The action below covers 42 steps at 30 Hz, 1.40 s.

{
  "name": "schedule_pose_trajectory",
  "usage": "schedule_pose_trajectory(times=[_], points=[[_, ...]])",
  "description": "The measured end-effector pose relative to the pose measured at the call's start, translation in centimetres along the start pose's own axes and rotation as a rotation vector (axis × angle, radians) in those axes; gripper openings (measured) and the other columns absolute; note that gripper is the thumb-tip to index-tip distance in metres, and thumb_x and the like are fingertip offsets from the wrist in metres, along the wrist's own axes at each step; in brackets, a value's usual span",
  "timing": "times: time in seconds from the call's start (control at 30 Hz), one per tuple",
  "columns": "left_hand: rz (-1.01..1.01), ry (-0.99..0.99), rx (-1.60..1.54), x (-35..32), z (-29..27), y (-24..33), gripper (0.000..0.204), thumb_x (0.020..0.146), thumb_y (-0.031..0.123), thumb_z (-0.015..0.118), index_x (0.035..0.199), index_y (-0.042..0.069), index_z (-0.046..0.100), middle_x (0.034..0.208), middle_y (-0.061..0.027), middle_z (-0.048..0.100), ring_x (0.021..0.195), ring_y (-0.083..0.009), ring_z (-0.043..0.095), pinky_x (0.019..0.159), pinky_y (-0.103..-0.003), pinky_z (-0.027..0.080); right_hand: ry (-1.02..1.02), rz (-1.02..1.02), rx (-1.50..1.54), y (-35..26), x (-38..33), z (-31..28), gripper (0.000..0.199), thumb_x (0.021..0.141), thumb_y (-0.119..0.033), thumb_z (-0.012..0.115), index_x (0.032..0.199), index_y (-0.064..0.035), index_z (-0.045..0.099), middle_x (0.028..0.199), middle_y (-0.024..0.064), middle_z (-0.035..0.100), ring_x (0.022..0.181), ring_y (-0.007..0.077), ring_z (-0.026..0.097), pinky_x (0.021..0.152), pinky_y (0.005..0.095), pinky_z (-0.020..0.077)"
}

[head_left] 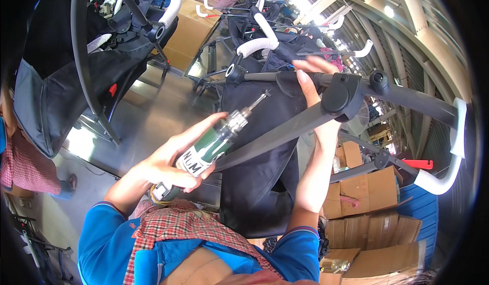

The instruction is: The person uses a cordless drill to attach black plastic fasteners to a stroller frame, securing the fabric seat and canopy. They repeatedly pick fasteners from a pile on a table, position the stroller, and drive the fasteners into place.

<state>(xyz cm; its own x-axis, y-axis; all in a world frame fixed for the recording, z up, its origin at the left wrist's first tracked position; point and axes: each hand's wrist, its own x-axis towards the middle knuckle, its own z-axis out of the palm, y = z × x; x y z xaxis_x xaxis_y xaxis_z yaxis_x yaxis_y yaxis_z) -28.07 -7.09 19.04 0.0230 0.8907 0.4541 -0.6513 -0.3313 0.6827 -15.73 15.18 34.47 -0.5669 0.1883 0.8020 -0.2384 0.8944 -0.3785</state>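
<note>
Green-bodied power screwdriver (211, 147) gripped in left hand (170, 165), fingers wrapped round its barrel, bit pointing up and right toward the stroller frame (285, 132). Bit tip near the frame's crossbar, not clearly touching. Right hand (313, 81) closed on the dark frame tube just beside the black hinge joint (342, 97). Black fabric seat (260, 167) hangs under the frame. Cardboard boxes (367, 218) on floor at right; more strollers (102, 55) behind.

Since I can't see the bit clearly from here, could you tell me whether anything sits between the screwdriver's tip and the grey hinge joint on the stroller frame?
Nothing visible does. The left hand holds the green power screwdriver, whose bit points through open air toward the hinge joint. The right hand grips the frame tube beside the joint, off that line.
</note>
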Motion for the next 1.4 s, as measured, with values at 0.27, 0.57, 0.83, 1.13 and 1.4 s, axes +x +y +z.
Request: schedule_pose_trajectory(times=[0.27,0.57,0.83,1.13,1.4], points=[[-0.008,-0.102,0.0,3.0,2.0,1.6,0.106,0.073,0.006,0.074,0.154,0.011,0.005,0.082,-0.0086,0.057,0.059,-0.0112,0.054,0.05,-0.026,0.045,-0.035,-0.04,0.05,-0.6,-0.6,-1.6,0.031,0.08,0.009,0.068,0.111,0.007,0.062,0.101,0.0153,0.07,0.096,0.0211,0.068,0.087,0.0337,0.0524],[-0.089,0.022,0.002,4.6,4.1,1.4,0.11,0.068,0.006,0.076,0.153,0.007,0.007,0.084,-0.0122,0.058,0.057,-0.0136,0.057,0.05,-0.025,0.045,-0.123,-0.079,0.141,0.6,-1.3,-2.2,0.037,0.086,0.008,0.058,0.122,0.0095,0.054,0.115,0.0207,0.065,0.107,0.0269,0.064,0.093,0.0356,0.0503],[-0.038,-0.015,-0.197,5.1,5.1,0.2,0.098,0.078,-0.002,0.066,0.154,0.013,0.006,0.081,-0.012,0.056,0.053,-0.0161,0.057,0.047,-0.028,0.047,-0.107,-0.085,0.123,1.2,-1.4,-2.0,0.035,0.087,0.007,0.056,0.121,0.0098,0.054,0.114,0.0213,0.065,0.109,0.0275,0.063,0.093,0.0363,0.0507],[-0.096,-0.055,-0.178,4.7,1.9,-0.2,0.108,0.072,0.007,0.073,0.154,0.017,0.003,0.086,-0.0179,0.059,0.052,-0.0207,0.06,0.043,-0.029,0.045,-0.244,-0.145,-0.3,-1.0,-1.9,-3.4,0.034,0.091,0.0,0.054,0.124,0.0082,0.052,0.116,0.0175,0.065,0.105,0.0236,0.064,0.09,0.0321,0.0491],[-0.556,0.685,-0.314,-6.8,-5.3,-9.3,0.049,0.089,0.033,0.06,0.124,0.004,0.044,0.09,-0.0172,0.056,0.056,-0.0185,0.055,0.047,-0.029,0.048,-0.077,0.416,-0.225,0.4,-16.8,-14.4,0.033,0.092,-0.017,0.064,0.12,0.0003,0.06,0.107,0.0105,0.071,0.101,0.0187,0.068,0.085,0.03,0.0526]])
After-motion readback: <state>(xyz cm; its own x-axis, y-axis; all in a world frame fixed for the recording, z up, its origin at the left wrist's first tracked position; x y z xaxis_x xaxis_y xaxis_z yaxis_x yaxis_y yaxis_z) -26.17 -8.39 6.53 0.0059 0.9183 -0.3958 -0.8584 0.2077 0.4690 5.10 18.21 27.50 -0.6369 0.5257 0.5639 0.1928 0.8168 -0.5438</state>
